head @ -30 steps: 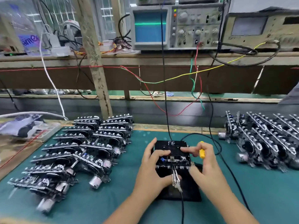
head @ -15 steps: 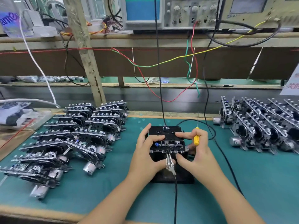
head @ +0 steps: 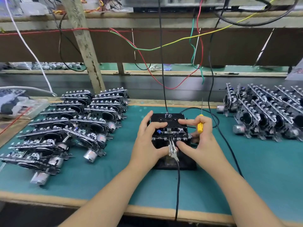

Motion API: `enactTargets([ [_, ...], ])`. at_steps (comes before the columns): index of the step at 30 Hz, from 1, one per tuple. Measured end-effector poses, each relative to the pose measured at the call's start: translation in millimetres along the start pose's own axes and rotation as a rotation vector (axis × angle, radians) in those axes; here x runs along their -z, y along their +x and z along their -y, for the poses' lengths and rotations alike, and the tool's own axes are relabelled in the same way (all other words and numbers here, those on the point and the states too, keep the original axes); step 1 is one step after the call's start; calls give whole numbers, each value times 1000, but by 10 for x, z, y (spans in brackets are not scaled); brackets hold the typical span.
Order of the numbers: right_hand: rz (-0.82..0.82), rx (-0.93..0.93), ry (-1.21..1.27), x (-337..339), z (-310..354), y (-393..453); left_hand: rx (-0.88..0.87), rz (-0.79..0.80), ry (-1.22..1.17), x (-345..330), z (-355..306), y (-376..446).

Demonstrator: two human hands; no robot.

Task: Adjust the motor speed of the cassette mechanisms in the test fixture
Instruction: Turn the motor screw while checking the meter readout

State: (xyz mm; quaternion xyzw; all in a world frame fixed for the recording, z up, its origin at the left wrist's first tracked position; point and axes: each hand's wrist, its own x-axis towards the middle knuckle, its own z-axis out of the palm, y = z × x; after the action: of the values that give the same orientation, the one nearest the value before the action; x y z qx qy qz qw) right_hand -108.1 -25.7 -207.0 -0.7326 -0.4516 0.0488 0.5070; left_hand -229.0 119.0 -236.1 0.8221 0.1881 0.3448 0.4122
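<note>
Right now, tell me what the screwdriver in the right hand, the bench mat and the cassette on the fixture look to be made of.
Screwdriver: glossy yellow handle, probably plastic; thin grey shaft, likely metal.
Bench mat: matte teal sheet, flat and even, probably rubber or vinyl.
Cassette: black semi-gloss shell with moulded hub holes and white handwritten letters, likely plastic.
Right hand grips the screwdriver.
</note>
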Motion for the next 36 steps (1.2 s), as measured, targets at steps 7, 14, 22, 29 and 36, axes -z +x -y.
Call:
enactTargets([
  [7, -22, -11, -1, -19, 14, -12, -7, -1, 6, -13, 4, 8],
  [14, 3, -18, 0, -8, 6, -48, -57, -26, -14, -31, 42, -37],
  [22, 125, 19, -176, 189, 51, 144, -116, -38, -36, 7, 48, 47],
  [29, -119, 98, 132, 296, 492, 282, -97, -29, -27, -8, 88, 68],
  [36, -2, 15, -18, 272, 570, 363, 42, -55, -153, -4, 17, 73],
])
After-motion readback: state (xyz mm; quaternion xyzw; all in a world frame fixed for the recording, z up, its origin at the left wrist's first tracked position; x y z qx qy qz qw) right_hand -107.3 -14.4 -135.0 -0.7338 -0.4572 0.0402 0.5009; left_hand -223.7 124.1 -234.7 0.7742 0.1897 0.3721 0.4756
